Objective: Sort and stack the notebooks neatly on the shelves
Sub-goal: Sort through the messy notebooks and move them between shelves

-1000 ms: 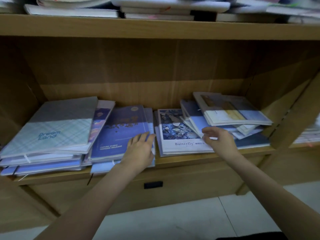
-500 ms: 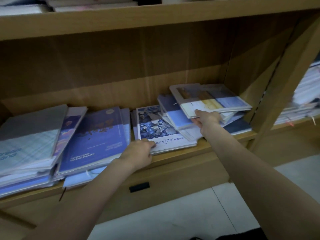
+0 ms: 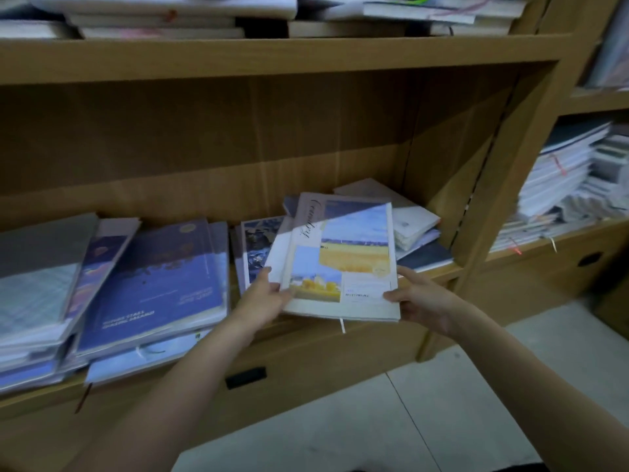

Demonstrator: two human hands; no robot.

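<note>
A notebook with a yellow field and blue sky on its cover (image 3: 347,253) is held over the right part of the wooden shelf (image 3: 340,338). My left hand (image 3: 263,299) grips its lower left corner, and my right hand (image 3: 417,296) grips its lower right corner. It is tilted and partly covers the Butterfly notebook (image 3: 255,247). Behind it to the right lie white and dark notebooks (image 3: 413,223) in a loose pile. A dark blue notebook (image 3: 156,277) tops the stack to the left. A grey-and-plaid notebook (image 3: 37,277) tops the far-left stack.
The shelf above (image 3: 272,52) carries several flat stacks of notebooks (image 3: 163,15). A vertical wooden divider (image 3: 503,185) bounds the compartment on the right. Beyond it, more stacks of notebooks (image 3: 565,185) fill the neighbouring shelf. Pale floor tiles (image 3: 425,413) lie below.
My right hand pulled the field-cover notebook off the right-hand pile toward the front edge. My left hand left the Butterfly notebook's edge and took the field-cover notebook's left corner. The camera shifted.
</note>
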